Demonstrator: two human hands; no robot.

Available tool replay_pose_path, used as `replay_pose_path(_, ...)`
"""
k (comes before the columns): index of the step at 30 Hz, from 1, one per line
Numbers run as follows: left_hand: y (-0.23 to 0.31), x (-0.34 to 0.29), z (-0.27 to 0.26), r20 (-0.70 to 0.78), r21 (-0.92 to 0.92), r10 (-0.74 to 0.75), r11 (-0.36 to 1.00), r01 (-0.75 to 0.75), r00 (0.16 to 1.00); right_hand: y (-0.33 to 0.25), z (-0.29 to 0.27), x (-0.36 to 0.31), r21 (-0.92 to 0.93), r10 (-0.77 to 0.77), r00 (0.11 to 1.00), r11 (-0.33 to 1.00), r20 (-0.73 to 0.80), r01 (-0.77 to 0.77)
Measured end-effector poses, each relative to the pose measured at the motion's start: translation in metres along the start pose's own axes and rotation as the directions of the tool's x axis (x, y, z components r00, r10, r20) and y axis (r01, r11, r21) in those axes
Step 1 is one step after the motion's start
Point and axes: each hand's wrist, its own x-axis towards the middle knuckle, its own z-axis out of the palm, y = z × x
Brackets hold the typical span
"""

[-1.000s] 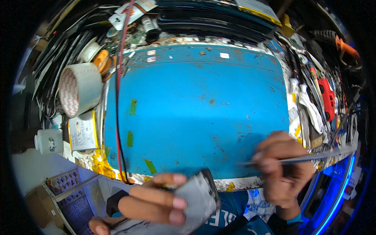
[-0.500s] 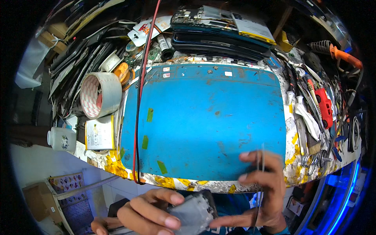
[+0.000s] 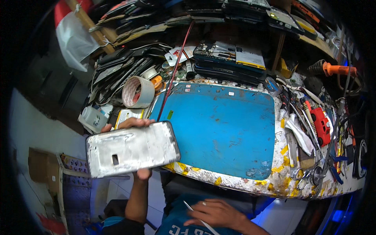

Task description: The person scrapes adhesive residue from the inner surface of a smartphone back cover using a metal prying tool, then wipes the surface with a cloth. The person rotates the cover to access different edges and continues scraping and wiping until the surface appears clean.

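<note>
My left hand [image 3: 143,173] grips a smartphone [image 3: 133,147] by its long edges, fingers at the far side and thumb at the near side. Its dark-rimmed, silvery-white face looks smeared and has a small dark rectangular cutout. I hold it up in front of the left part of the blue work mat [image 3: 223,129], hiding the near left corner. Low in the view, close to my body, my right hand [image 3: 215,214] is closed around slim pointed metal tweezers [image 3: 204,223]. Their tip points up and to the left.
Behind the mat stand stacked phone parts and boards [image 3: 231,58]. A tape roll [image 3: 138,92] and a white bottle [image 3: 93,117] sit left. Hand tools, a red toy car [image 3: 320,124] and scissors [image 3: 309,178] crowd the right. A red-black cable [image 3: 177,72] crosses the mat's left side.
The phone has risen in my left hand from the lower edge to the mat's left side, its silvery face now fully visible. My right hand has dropped from the mat's front edge towards my body. The view has shifted.
</note>
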Motion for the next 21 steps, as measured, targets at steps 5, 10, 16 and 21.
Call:
replay_pose_path(5, -0.005, -0.028, -0.028, 0.121, 0.367, -0.318, 0.894, 0.255, 0.940, 0.069, 0.078, -0.029, 0.299, 0.229, 0.921, 0.897, 0.316, -0.326)
replay_pose_path(10, -0.027, -0.042, -0.055, 0.201, 0.479, -0.505, 0.798, 0.365, 0.839, 0.126, 0.134, -0.039, 0.298, 0.331, 0.818, 0.813, 0.471, -0.500)
replay_pose_path(16, -0.021, -0.035, -0.046, 0.143, 0.541, -0.447, 0.782, 0.309, 0.883, 0.160, 0.193, -0.014, 0.515, 0.217, 0.907, 0.764, 0.360, -0.388)
replay_pose_path(21, 0.000, -0.018, -0.014, 0.086, 0.558, -0.282, 0.808, 0.188, 0.956, 0.149, 0.211, 0.028, 0.454, 0.148, 0.978, 0.868, 0.148, -0.201)
